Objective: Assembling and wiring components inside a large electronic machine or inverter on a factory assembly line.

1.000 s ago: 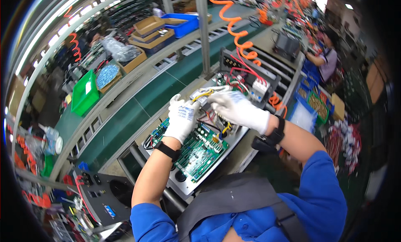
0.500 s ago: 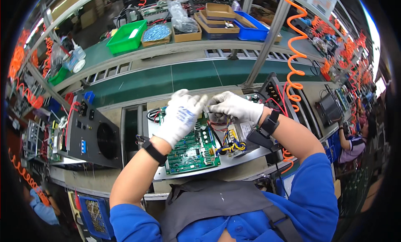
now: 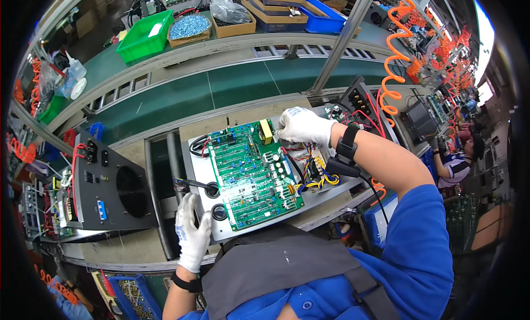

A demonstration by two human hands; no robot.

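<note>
A green circuit board lies on a grey metal panel in front of me. My right hand, in a white glove, is at the board's far right corner, beside a yellow component. Its fingers are bent together over the wiring, and whatever they pinch is hidden. Off the panel's left edge is my left hand, also gloved, its fingers stretched and thumb apart, holding nothing. Just beyond its fingertips a black rod-like tool or cable reaches over the panel. Yellow and blue wires run along the board's right side.
To the left stands a black equipment case with a round fan opening. A second dark chassis part with red cables stands at the right. Beyond run a green conveyor and a shelf with a green bin. An orange coiled hose hangs at right.
My left hand has left the far side of the board and come back to the panel's left front, uncovering the board. My right hand stays at the far right corner. The view has shifted slightly.
</note>
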